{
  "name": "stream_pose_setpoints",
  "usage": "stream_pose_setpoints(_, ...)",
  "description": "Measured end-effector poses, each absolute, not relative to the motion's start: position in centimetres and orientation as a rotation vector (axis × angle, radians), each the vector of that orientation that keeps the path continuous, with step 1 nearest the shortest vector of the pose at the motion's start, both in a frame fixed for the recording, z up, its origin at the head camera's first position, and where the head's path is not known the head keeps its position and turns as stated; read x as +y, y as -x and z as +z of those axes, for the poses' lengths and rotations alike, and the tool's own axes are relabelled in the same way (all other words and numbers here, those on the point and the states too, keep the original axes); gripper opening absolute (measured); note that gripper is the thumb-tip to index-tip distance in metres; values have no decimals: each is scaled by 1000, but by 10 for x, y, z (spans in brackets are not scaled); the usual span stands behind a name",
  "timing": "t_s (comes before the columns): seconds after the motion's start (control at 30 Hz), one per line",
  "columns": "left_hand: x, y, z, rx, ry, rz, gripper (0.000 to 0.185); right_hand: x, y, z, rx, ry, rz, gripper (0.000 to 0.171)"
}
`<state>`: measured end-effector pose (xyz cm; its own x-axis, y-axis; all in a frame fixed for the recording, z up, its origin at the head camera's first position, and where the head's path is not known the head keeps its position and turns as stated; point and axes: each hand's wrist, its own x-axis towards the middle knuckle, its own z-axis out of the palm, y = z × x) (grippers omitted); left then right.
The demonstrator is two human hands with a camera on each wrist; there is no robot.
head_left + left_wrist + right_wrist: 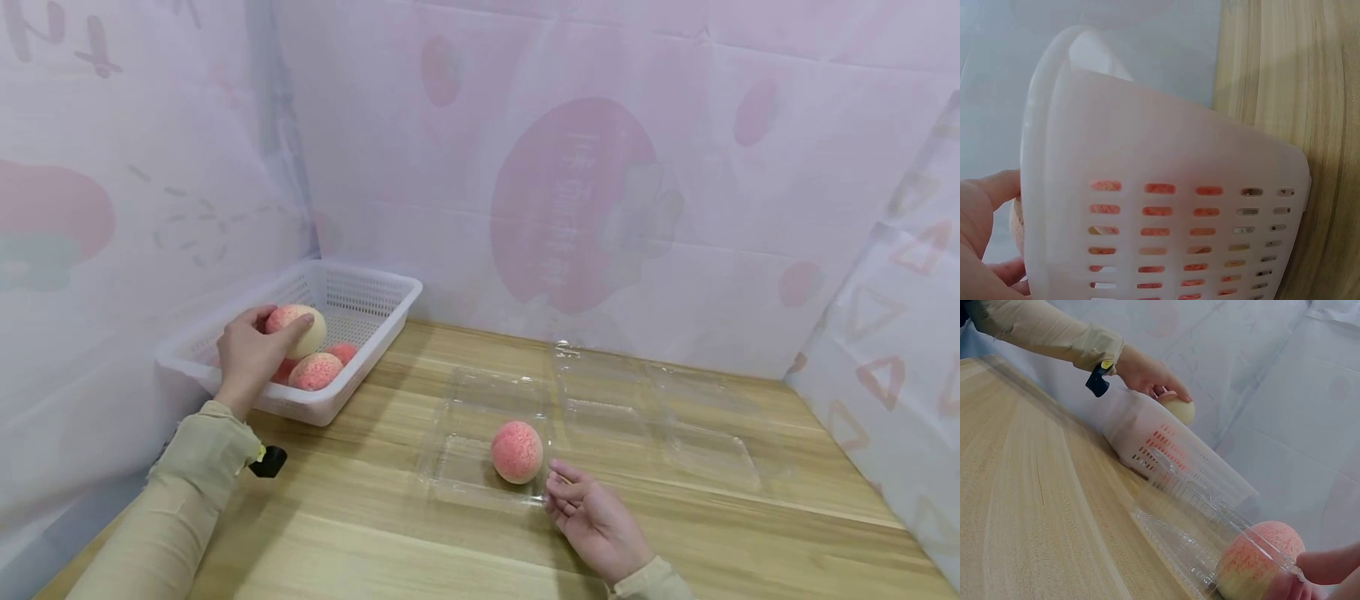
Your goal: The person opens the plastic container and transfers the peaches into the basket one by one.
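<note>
My left hand grips a peach over the white basket.
It is round, cream blushing speckled pink. My right hand rests relaxed beside another peach in a clear tray on the pale wooden table; pink-printed sheeting hangs behind.

Soft, even, bright light all over, with a pinkish wash and low contrast in the head view. Faint shadows fall under the white basket and the forearms on the table. The left wrist view is close up, hazy and overexposed on the basket wall. The right wrist view is smeared along the wood grain, and the clear tray glints.
</note>
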<state>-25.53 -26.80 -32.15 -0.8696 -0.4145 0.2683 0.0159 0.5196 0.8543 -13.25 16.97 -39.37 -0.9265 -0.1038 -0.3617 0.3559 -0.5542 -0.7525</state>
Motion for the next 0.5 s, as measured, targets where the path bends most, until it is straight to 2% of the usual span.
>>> stream_pose_setpoints(0.5, -268, 261, -328, -2324, -240, -1230, 79, 169, 132, -394, 1311, -400, -2516, 51)
